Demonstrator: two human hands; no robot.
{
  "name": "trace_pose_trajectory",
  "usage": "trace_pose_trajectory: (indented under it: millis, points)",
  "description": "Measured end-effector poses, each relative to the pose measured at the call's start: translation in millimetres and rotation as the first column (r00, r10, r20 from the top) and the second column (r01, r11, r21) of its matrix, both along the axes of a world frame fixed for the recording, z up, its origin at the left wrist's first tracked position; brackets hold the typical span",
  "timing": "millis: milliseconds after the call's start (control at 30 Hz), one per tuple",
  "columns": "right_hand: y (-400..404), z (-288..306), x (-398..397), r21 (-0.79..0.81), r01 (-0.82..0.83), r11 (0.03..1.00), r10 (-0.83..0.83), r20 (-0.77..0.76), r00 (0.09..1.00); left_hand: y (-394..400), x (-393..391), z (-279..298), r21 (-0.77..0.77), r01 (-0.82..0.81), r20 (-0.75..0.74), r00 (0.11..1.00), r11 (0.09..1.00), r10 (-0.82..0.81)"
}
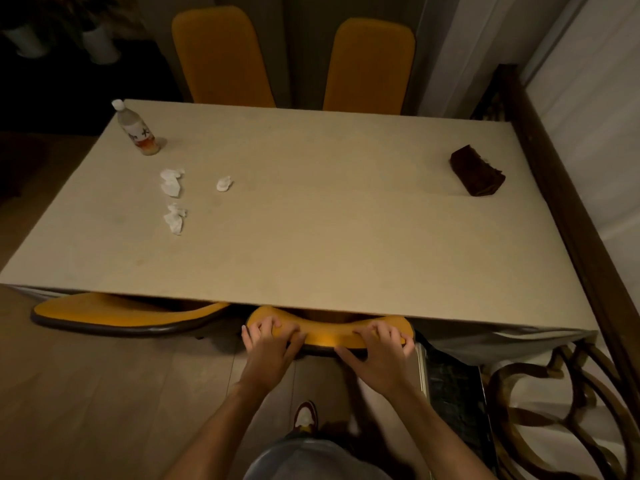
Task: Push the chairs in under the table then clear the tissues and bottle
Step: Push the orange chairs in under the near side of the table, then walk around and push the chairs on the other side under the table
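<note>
**Both hands on the near chair back at the table edge**

The top of a yellow upholstered chair back with a dark rim (329,332) is gripped by both hands at the near edge of the wide beige table (311,220). The left hand (270,344) is curled over the left end of that back, fingers on the yellow padding and thumb on the near side. The right hand (375,351) is curled over the right end in the same way. This chair back is seen just at the near table edge, its seat hidden beneath the top.

A second yellow chair (128,315) is seen to the left of the held chair, with its seat only partly under the near table edge and turned at an angle. Two more yellow chair backs (221,57) and (369,65) are seen upright against the far table edge.

A clear plastic bottle with a white cap and a printed label (138,129) stands upright near the far left corner of the table; whether anything is left in it cannot be told. Three crumpled white tissues lie nearer than the bottle: one (171,181) just nearer than it, a smaller one (224,183) to that one's right, and a third (175,218) nearer still. A dark brown folded cloth (477,170) lies near the far right table corner.
</note>
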State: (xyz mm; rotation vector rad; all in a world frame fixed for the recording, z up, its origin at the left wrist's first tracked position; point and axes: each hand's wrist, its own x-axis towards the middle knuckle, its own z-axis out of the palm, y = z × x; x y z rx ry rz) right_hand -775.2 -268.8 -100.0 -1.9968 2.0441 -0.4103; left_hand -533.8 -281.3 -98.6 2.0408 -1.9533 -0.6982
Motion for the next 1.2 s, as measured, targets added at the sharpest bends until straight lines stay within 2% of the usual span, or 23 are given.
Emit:
trace_pose_trajectory:
  millis: [167, 300, 400, 500, 567, 633, 733, 867, 1033, 1200]
  points:
    - [-3.2, -4.2, 3.4, 0.002, 0.029, 1.0, -0.029, 0.016, 0.999, -4.7, 3.9, -4.4, -0.031, 0.015, -0.036, 0.999, 0.999, -0.016]
    - [-2.8, 0.3, 2.1, 0.03, 0.025, 0.999, -0.025, 0.025, 0.999, -4.1, 6.1, -6.5, 0.034, 0.026, -0.018, 1.0, 0.999, -0.025]
    - [-4.6, 14.8, 0.5, 0.188, -0.054, 0.981, 0.054, 0.006, 0.999, -5.9, 6.3, 4.5, 0.106, 0.058, 0.0, 0.998, 0.993, -0.059]
    - [0.1, 29.6, -5.5, 0.302, -0.108, 0.947, 0.088, 0.081, 0.993, -2.1, 4.6, 21.1, 0.216, 0.062, -0.022, 0.998, 0.975, -0.059]
    - [3.5, 40.7, -7.5, 0.308, -0.113, 0.945, 0.069, 0.15, 0.986, 4.1, 2.6, 29.7, 0.149, 0.054, 0.026, 0.998, 0.987, -0.058]
    - [9.9, 51.7, -9.3, 0.276, -0.107, 0.955, 0.054, 0.193, 0.98, 16.0, -1.1, 40.4, 0.012, 0.006, 0.09, 0.996, 1.0, -0.007]
    - [20.9, 67.2, -8.9, 0.209, -0.098, 0.973, 0.059, 0.183, 0.981, 37.4, -6.7, 56.2, -0.116, -0.04, 0.089, 0.995, 0.992, 0.05]
    - [43.8, 84.3, -1.0, 0.13, -0.127, 0.983, 0.105, 0.166, 0.98, 72.2, -9.5, 68.2, -0.192, 0.023, 0.113, 0.994, 0.981, -0.002]
    - [70.8, 95.2, 15.8, 0.053, -0.224, 0.973, 0.222, 0.038, 0.974, 124.0, -12.3, 76.0, -0.254, -0.025, 0.126, 0.99, 0.967, 0.059]
    - [93.5, 98.2, 35.9, -0.012, -0.422, 0.907, 0.415, -0.148, 0.898, 184.1, -7.2, 84.8, -0.218, -0.195, 0.11, 0.969, 0.956, 0.223]
